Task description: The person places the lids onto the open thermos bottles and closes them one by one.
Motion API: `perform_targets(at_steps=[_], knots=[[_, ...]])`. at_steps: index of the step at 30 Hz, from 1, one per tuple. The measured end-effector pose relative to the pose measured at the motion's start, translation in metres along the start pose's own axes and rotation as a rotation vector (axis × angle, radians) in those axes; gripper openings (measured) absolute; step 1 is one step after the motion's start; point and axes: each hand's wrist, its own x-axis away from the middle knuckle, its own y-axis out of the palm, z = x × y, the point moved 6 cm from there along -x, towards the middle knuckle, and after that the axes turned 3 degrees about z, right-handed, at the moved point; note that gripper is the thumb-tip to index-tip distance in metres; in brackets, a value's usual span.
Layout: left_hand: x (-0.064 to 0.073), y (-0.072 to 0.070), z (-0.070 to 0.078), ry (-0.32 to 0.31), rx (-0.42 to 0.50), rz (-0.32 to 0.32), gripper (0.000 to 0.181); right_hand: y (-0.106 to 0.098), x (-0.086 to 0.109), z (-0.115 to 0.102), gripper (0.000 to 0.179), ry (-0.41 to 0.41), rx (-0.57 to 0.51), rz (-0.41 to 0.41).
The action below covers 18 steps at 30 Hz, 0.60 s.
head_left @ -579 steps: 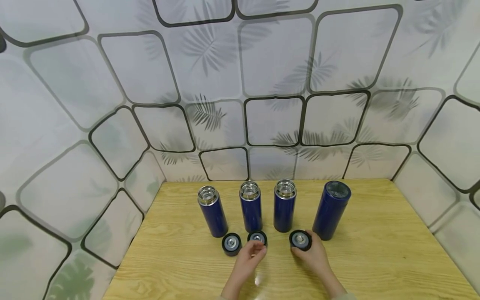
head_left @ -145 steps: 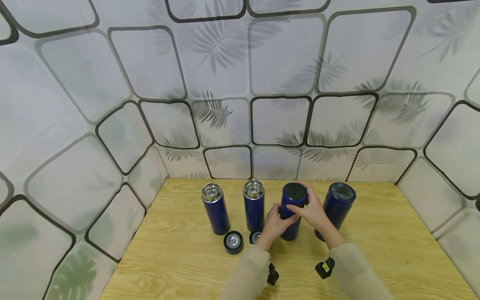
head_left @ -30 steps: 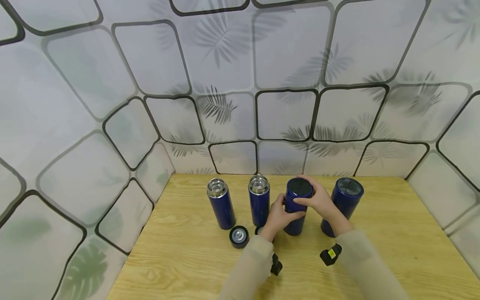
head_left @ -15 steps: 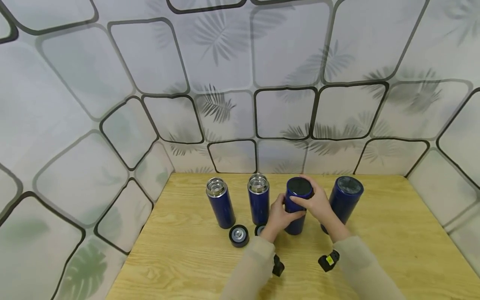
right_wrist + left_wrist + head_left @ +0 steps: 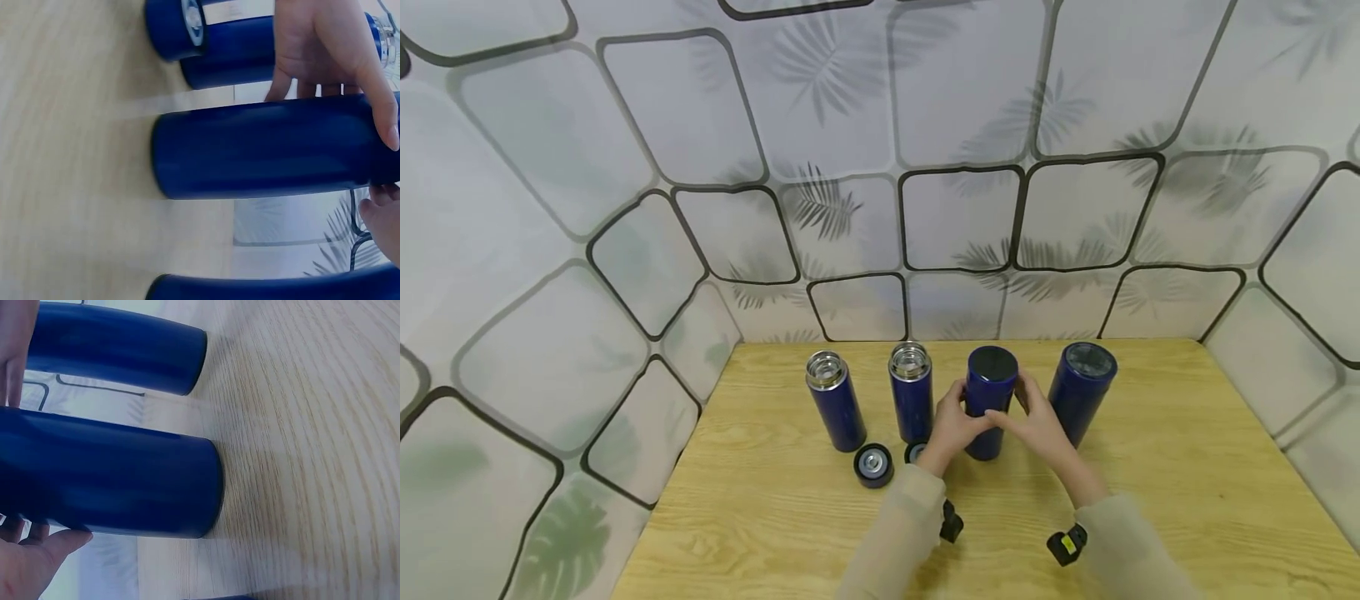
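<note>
In the head view a dark blue thermos bottle (image 5: pixel 990 392) with its black-topped lid on stands upright between both hands. My left hand (image 5: pixel 953 431) grips its left side, thumb across the front. On the right side, my right hand (image 5: pixel 1040 422) curls round the upper part; its thumb reaches the front near the left thumb, and the fingers behind are partly hidden. In the right wrist view the left thumb lies over the bottle (image 5: pixel 262 153), and the right fingertips touch it near the lid. The left wrist view shows the bottle's base (image 5: pixel 200 487) on the table.
Two lidless blue bottles stand to the left, one (image 5: pixel 837 408) outermost and one (image 5: pixel 913 404) nearer. Before them lie a black lid (image 5: pixel 873 465) and another lid (image 5: pixel 915 452), partly hidden by the left arm. A capped bottle (image 5: pixel 1084 375) stands right on the wooden table (image 5: pixel 760 533).
Since 19.3 s ago, the third bottle has received its lid, which the right hand was holding on the table. In the last half second, the right hand has slid lower from the lid's top.
</note>
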Motion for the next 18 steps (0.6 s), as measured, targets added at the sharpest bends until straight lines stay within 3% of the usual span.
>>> perform_targets(at_steps=[10, 15, 18], knots=[[-0.001, 0.010, -0.004, -0.075, 0.027, -0.038, 0.059, -0.002, 0.035, 0.007, 0.075, -0.034, 0.085, 0.052], [-0.002, 0.013, -0.004, -0.096, 0.033, -0.054, 0.058, -0.003, 0.042, -0.005, 0.071, -0.048, 0.071, 0.069], [-0.002, 0.015, -0.002, -0.101, 0.051, -0.089, 0.059, -0.004, 0.045, 0.001, 0.070, -0.041, 0.091, 0.074]])
